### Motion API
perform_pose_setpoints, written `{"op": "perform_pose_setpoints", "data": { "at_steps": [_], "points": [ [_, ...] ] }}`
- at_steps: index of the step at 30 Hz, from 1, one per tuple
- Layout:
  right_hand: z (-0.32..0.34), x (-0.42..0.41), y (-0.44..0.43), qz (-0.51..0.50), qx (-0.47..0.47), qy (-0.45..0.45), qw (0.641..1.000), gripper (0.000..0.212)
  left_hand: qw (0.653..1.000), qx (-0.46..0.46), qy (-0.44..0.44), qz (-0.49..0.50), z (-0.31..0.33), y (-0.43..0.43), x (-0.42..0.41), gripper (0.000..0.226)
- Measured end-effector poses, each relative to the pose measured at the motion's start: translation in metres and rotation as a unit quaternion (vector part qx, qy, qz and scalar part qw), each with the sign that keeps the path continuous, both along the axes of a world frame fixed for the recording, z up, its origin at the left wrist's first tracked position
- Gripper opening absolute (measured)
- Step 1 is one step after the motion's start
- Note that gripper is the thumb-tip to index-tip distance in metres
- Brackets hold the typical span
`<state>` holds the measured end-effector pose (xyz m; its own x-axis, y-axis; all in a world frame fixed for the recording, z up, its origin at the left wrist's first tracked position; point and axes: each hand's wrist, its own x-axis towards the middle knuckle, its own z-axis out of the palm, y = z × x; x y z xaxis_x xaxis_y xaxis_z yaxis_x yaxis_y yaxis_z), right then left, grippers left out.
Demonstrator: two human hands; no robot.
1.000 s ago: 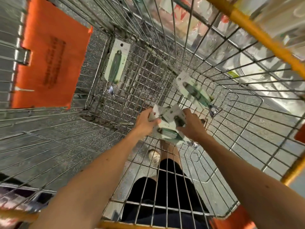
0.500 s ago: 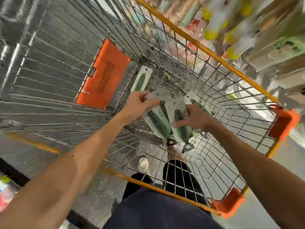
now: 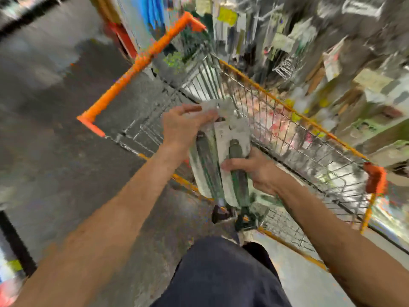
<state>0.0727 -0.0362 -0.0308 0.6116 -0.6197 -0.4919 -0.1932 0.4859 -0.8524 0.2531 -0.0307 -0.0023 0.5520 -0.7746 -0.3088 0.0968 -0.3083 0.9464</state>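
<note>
My left hand (image 3: 179, 127) pinched a white-carded green tool (image 3: 204, 167); my right hand (image 3: 254, 169) gripped a second such card (image 3: 235, 136). Both hung above an orange-rimmed wire trolley (image 3: 294, 138).

I have lifted the carded tools (image 3: 208, 173) from deep inside the cart (image 3: 124, 82) to above its rim. My left hand (image 3: 179, 127) now pinches their top edge, my right hand (image 3: 254, 171) grips lower down, and the cards stand upright.

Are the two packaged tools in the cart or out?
Out: left hand and right hand hold the packaged tools above the cart rim.
</note>
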Motion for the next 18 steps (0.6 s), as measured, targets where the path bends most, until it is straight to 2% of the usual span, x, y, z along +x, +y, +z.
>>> {"op": "perform_pose_setpoints", "data": {
  "at_steps": [3, 5, 8, 10, 13, 16, 18],
  "points": [
    [0.028, 0.021, 0.046, -0.028, -0.02, -0.023, 0.999, 0.02, 0.999, -0.039, 0.003, 0.026, 0.032, 0.04, 0.014, 0.031],
    [0.043, 0.032, 0.075, -0.047, -0.034, -0.029, 0.998, 0.019, 0.998, -0.065, -0.013, 0.019, 0.051, 0.072, 0.019, 0.025],
    [0.06, 0.042, 0.113, -0.088, -0.049, -0.049, 0.994, 0.023, 0.991, -0.135, 0.023, 0.001, 0.074, 0.117, 0.018, 0.014],
    [0.07, 0.043, 0.136, -0.119, -0.045, -0.07, 0.989, 0.027, 0.986, -0.166, 0.018, -0.013, 0.085, 0.141, 0.011, 0.008],
    [0.089, 0.03, 0.158, -0.161, -0.06, -0.098, 0.98, 0.024, 0.981, -0.173, 0.011, -0.092, 0.097, 0.168, -0.007, 0.006],
    [0.112, 0.004, 0.174, -0.205, -0.093, -0.113, 0.968, 0.023, 0.965, -0.178, -0.062, -0.181, 0.105, 0.188, -0.033, 0.017],
    [0.124, -0.018, 0.184, -0.232, -0.111, -0.113, 0.96, 0.025, 0.957, -0.191, -0.069, -0.209, 0.114, 0.194, -0.052, 0.014]
  ]
}}
